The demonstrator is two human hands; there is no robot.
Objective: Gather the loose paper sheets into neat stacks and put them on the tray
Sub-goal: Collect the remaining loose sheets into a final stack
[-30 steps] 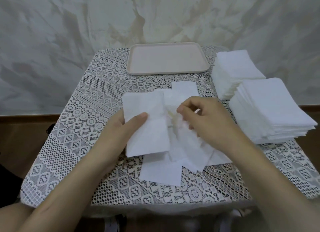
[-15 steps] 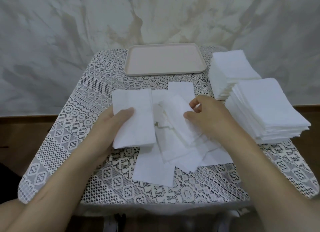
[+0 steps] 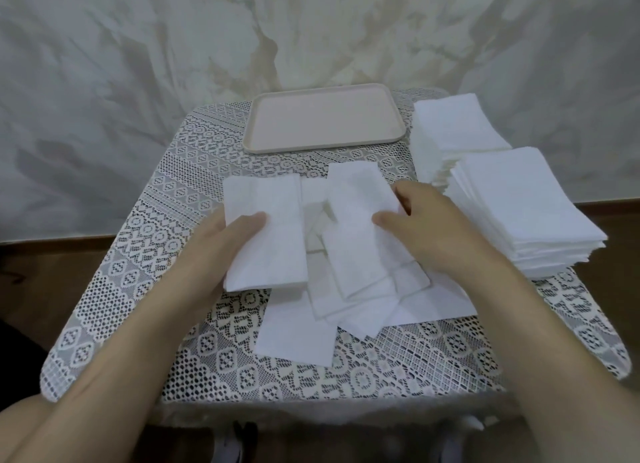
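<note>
Several loose white paper sheets (image 3: 367, 307) lie overlapping in the middle of the lace-covered table. My left hand (image 3: 221, 244) holds a thin stack of sheets (image 3: 270, 234) at its left edge, thumb on top. My right hand (image 3: 429, 227) pinches a single sheet (image 3: 356, 227) by its right edge, thumb on top, lifting it over the pile. The pale pink tray (image 3: 323, 118) sits at the back of the table with nothing on it.
Two tall stacks of white sheets stand on the right side of the table, one at the back (image 3: 453, 130) and one nearer (image 3: 519, 206). The lace tablecloth (image 3: 149, 255) covers the table. A marbled wall rises behind it.
My right hand has lifted one sheet out of the pile and raised it flatter. My left hand shifted its held stack slightly left and back.
</note>
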